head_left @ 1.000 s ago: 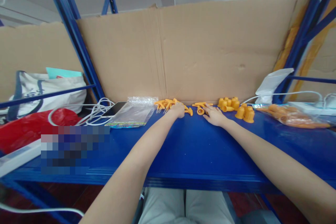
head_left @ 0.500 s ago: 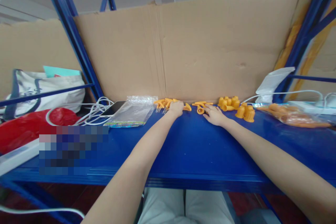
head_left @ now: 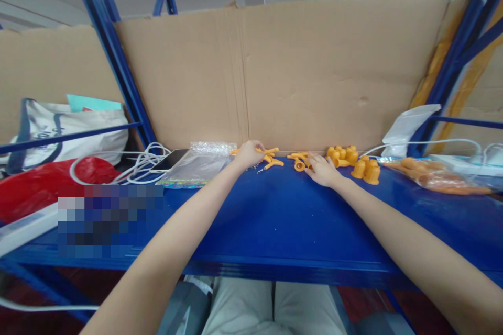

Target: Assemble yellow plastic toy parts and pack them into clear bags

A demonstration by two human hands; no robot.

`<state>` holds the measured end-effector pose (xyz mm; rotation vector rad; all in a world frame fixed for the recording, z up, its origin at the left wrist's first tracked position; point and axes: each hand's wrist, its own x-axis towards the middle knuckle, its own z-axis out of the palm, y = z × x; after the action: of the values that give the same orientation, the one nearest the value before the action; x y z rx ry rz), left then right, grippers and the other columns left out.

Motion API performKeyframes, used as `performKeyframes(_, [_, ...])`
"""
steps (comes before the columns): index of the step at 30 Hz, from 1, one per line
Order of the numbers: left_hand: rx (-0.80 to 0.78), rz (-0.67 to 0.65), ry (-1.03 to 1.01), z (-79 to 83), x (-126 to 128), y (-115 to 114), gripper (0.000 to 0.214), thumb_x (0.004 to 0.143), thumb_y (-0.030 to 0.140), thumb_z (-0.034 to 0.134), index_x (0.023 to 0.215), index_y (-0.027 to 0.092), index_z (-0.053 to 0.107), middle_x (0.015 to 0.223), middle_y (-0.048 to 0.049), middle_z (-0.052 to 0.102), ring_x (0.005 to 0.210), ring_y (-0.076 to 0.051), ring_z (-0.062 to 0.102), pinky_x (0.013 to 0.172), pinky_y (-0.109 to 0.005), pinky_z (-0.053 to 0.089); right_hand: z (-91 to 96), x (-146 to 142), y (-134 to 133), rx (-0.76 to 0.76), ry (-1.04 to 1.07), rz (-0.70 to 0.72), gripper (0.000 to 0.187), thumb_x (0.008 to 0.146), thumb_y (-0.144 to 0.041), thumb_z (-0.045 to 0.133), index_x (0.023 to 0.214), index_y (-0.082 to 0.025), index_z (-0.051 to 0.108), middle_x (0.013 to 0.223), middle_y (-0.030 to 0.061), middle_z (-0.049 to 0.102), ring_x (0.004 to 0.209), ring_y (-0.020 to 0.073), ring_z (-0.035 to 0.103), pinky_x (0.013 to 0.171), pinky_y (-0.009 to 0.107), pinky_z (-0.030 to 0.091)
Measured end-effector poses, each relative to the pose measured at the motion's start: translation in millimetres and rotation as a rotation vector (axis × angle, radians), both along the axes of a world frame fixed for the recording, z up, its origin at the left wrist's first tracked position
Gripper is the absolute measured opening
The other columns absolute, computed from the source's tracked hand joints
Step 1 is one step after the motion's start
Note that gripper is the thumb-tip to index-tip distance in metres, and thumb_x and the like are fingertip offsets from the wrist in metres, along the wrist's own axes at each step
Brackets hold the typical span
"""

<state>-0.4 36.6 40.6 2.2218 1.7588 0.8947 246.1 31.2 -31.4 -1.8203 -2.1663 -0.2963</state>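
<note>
My left hand [head_left: 250,154] rests over the left side of a small pile of orange-handled corkscrews [head_left: 272,161] near the cardboard. Its fingers bend down and away from me, so their grip is hidden. Metal spirals stick out from the pile towards me. My right hand [head_left: 321,169] lies with its fingers apart on a second small group of orange pieces. In that group are T-shaped handles [head_left: 297,156] and a hollow, ring-ended piece [head_left: 299,166]. Right of this hand stand several orange bell-shaped cups [head_left: 371,171].
A clear plastic bag [head_left: 192,167] and a phone [head_left: 171,160] lie left of the corkscrews, beside coiled white cables [head_left: 151,159]. At the right is a bag of orange parts [head_left: 440,175]. Cardboard [head_left: 306,73] closes the back of the blue shelf [head_left: 275,225]; blue posts stand either side.
My left hand has shifted left across the corkscrews, uncovering more of them on its right. My right hand has stayed nearly in place on the orange pieces.
</note>
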Motion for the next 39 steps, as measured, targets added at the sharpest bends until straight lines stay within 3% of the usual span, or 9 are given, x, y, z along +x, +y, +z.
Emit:
performKeyframes(2, [-0.106, -0.057, -0.159, 0.0, -3, -11, 0.017, 0.083, 0.014, 0.061, 0.098, 0.015, 0.068, 0.063, -0.0009, 0.065, 0.049, -0.01, 0.055, 0.051, -0.02, 0.042, 6.6, 4, -2, 0.037, 0.025, -0.039, 0.046, 0.094, -0.032, 0.037, 0.136, -0.018, 0.051, 0.152, 0.014, 0.037, 0.14, 0.0322, 0.032, 0.109, 0.062, 0.025])
performKeyframes(5, [-0.117, -0.106, -0.277, -4.6, -7, -20, 0.015, 0.084, 0.013, 0.059, 0.098, 0.014, 0.067, 0.058, 0.0023, 0.061, 0.04, -0.006, 0.045, 0.045, -0.018, 0.036, 19.3, 12, -6, 0.077, 0.05, -0.134, 0.046, 0.092, -0.033, 0.038, 0.133, -0.018, 0.053, 0.151, 0.0135, 0.039, 0.137, 0.0331, 0.036, 0.107, 0.061, 0.028])
performKeyframes(10, [-0.046, -0.013, -0.183, -13.4, -10, -20, 0.016, 0.08, 0.016, 0.065, 0.095, 0.013, 0.063, 0.063, 0.0, 0.065, 0.046, -0.007, 0.049, 0.048, -0.018, 0.035, 38.8, 30, -16, 0.125, 0.03, -0.37, 0.045, 0.09, -0.03, 0.038, 0.125, -0.009, 0.059, 0.138, 0.0204, 0.052, 0.127, 0.0348, 0.046, 0.099, 0.053, 0.038])
performKeyframes(15, [-0.088, -0.034, -0.133, -16.1, -4, -22, 0.011, 0.077, 0.012, 0.063, 0.088, 0.013, 0.061, 0.066, -0.0006, 0.065, 0.047, -0.007, 0.049, 0.047, -0.018, 0.035, 41.5, 45, -19, 0.086, -0.039, -0.545, 0.045, 0.086, -0.022, 0.037, 0.121, -0.007, 0.061, 0.125, 0.0228, 0.059, 0.122, 0.0353, 0.049, 0.096, 0.055, 0.037])
performKeyframes(20, [-0.138, -0.111, -0.223, -19.5, -1, -25, 0.008, 0.077, 0.009, 0.064, 0.083, 0.013, 0.06, 0.06, 0.0023, 0.06, 0.042, -0.005, 0.045, 0.041, -0.017, 0.032, 31.6, 54, -10, 0.014, -0.034, -0.588, 0.047, 0.086, -0.034, 0.041, 0.121, -0.012, 0.064, 0.123, 0.0227, 0.061, 0.116, 0.0385, 0.055, 0.094, 0.061, 0.037])
performKeyframes(24, [-0.163, -0.135, -0.326, -13.3, 1, -32, 0.008, 0.078, 0.008, 0.067, 0.078, 0.013, 0.06, 0.054, 0.0045, 0.057, 0.041, -0.004, 0.044, 0.04, -0.015, 0.031, 27.9, 57, -6, -0.068, 0.004, -0.593, 0.05, 0.085, -0.042, 0.043, 0.121, -0.014, 0.064, 0.118, 0.0227, 0.064, 0.113, 0.0394, 0.058, 0.091, 0.057, 0.041])
performKeyframes(31, [-0.201, -0.109, -0.36, -8.4, -1, -35, 0.007, 0.078, 0.008, 0.067, 0.081, 0.012, 0.063, 0.051, 0.0056, 0.055, 0.039, -0.004, 0.041, 0.043, -0.018, 0.033, 31.1, 61, -7, -0.034, -0.039, -0.625, 0.045, 0.083, -0.031, 0.044, 0.117, -0.011, 0.066, 0.117, 0.0233, 0.064, 0.113, 0.0358, 0.058, 0.092, 0.053, 0.041])
performKeyframes(36, [-0.226, -0.109, -0.363, -10.1, -2, -33, 0.01, 0.076, 0.006, 0.068, 0.082, 0.013, 0.063, 0.051, 0.0068, 0.052, 0.04, -0.004, 0.042, 0.044, -0.018, 0.033, 34.8, 64, -10, 0.05, -0.078, -0.657, 0.04, 0.082, -0.022, 0.042, 0.111, -0.015, 0.069, 0.115, 0.0204, 0.066, 0.112, 0.0344, 0.058, 0.089, 0.052, 0.041])
performKeyframes(39, [-0.241, -0.113, -0.37, -10.1, -1, -33, 0.011, 0.077, 0.005, 0.068, 0.083, 0.013, 0.063, 0.051, 0.0076, 0.052, 0.037, -0.003, 0.039, 0.041, -0.017, 0.03, 35.6, 63, -11, -0.002, -0.047, -0.679, 0.04, 0.084, -0.022, 0.042, 0.114, -0.014, 0.068, 0.116, 0.021, 0.066, 0.112, 0.0333, 0.059, 0.092, 0.051, 0.04])
